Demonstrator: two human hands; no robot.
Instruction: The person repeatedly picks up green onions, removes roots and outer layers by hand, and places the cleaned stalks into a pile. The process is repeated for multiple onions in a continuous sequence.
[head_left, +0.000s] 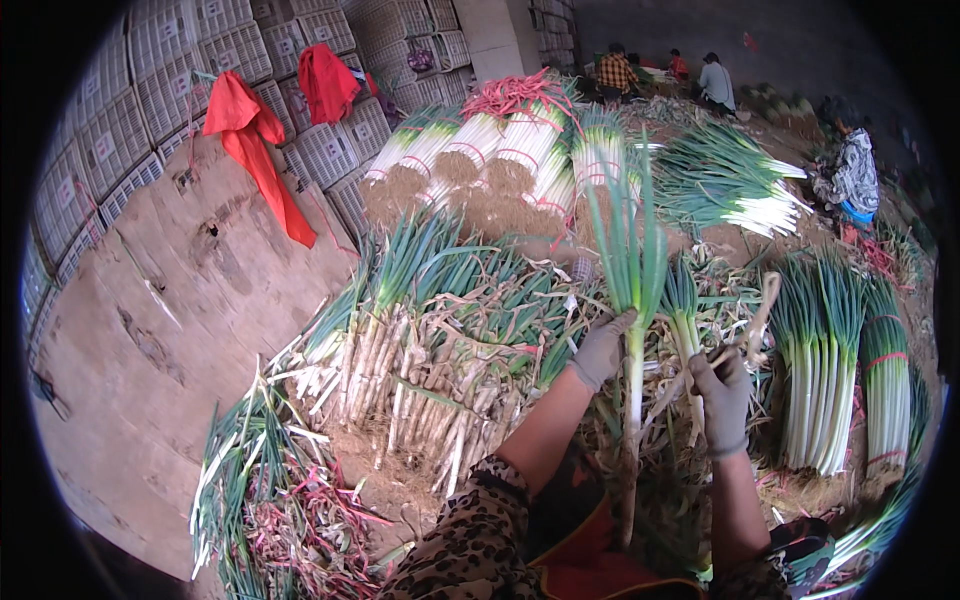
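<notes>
My left hand (602, 349), in a grey glove, is closed around a long green onion (634, 375) that stands nearly upright, its leaves fanned out above the fist. In my gloved right hand (721, 401) is a dry, pale strip of outer leaf (765, 304), pinched between the fingers; a second green onion (684, 330) passes beside this hand, and whether it is gripped too is unclear. Unpeeled green onions with brown husks (442, 390) lie in a pile to the left. Clean white-stemmed green onions (821, 375) stand at the right.
Tied green onion bundles (517, 142) are stacked ahead, topped with red ties. Another bound bundle (886, 390) is at far right. Loose green onions (727, 180) lie beyond. Plastic crates (165, 67) line the back left. Co-workers (716, 82) sit in the distance. Leaf scraps (315, 525) litter the ground.
</notes>
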